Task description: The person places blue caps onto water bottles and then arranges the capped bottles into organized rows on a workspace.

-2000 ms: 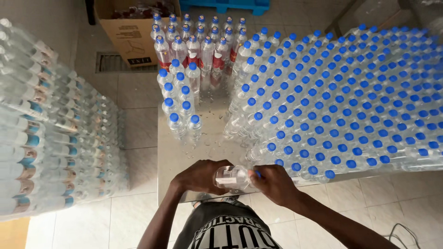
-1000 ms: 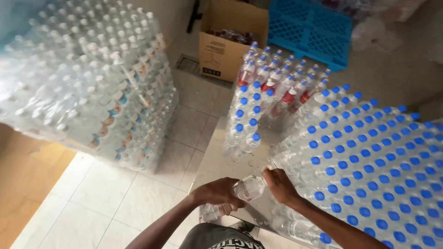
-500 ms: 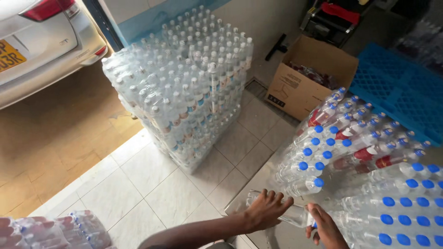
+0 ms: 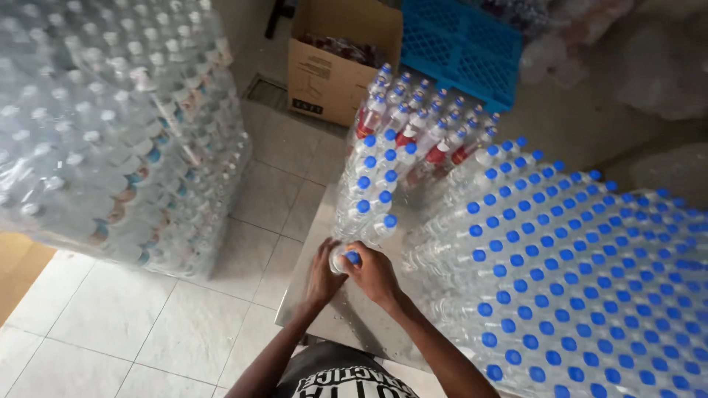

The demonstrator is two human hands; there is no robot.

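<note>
At the left of the frame, shrink-wrapped packs of water bottles [image 4: 110, 125] stand stacked on the tiled floor [image 4: 147, 309], already bundled. Just left of centre, low in the frame, my left hand [image 4: 322, 274] wraps around the body of a clear plastic bottle [image 4: 338, 259] standing on the metal worktop [image 4: 354, 324]. My right hand [image 4: 375, 274] is closed over its blue cap [image 4: 353, 257], fingers pinched on it. This bottle sits at the near end of a short row of capped bottles [image 4: 372, 195], so I judge it to be the one in hand now, its cap not yet let go. Above, bottles with red labels [image 4: 413, 129] stand before a cardboard box [image 4: 343, 55] and a blue crate [image 4: 468, 48]. To the right, a large mass of blue-capped bottles [image 4: 575, 280] fills the worktop, apparently finished.
</note>
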